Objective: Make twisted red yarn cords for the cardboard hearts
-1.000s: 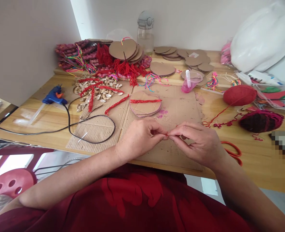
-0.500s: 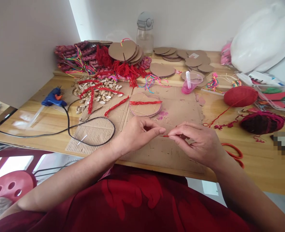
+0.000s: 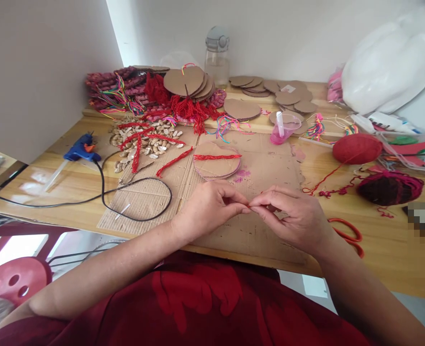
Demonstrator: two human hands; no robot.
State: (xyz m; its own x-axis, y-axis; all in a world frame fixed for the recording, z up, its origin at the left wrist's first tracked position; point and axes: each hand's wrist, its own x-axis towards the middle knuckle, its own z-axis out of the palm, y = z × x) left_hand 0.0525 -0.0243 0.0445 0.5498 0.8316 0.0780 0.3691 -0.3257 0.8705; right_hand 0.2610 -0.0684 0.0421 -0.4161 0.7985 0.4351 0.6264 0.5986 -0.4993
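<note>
My left hand [image 3: 212,207] and my right hand [image 3: 293,218] meet fingertip to fingertip over the cardboard sheet [image 3: 230,240]. Both pinch a short bit of red yarn [image 3: 249,206], mostly hidden by the fingers. Just beyond my left hand lies a round cardboard disc [image 3: 215,170], with a braided red yarn strip [image 3: 217,157] across its upper part. Another red braid [image 3: 174,161] rests left of the disc. Orange-handled scissors [image 3: 346,230] lie beside my right wrist, partly covered by it.
At left, a blue glue gun [image 3: 82,149] trails a looped black cord [image 3: 171,197]. Peanut shells [image 3: 158,139] with red braids are heaped behind. Cardboard discs [image 3: 183,81], a bottle [image 3: 217,57] and a pink-stained cup [image 3: 287,127] stand farther back. A red yarn ball [image 3: 358,148] sits right.
The fingertips of my two hands have come together, so less of the red yarn shows between them. The view has shifted slightly; the things on the table stay put.
</note>
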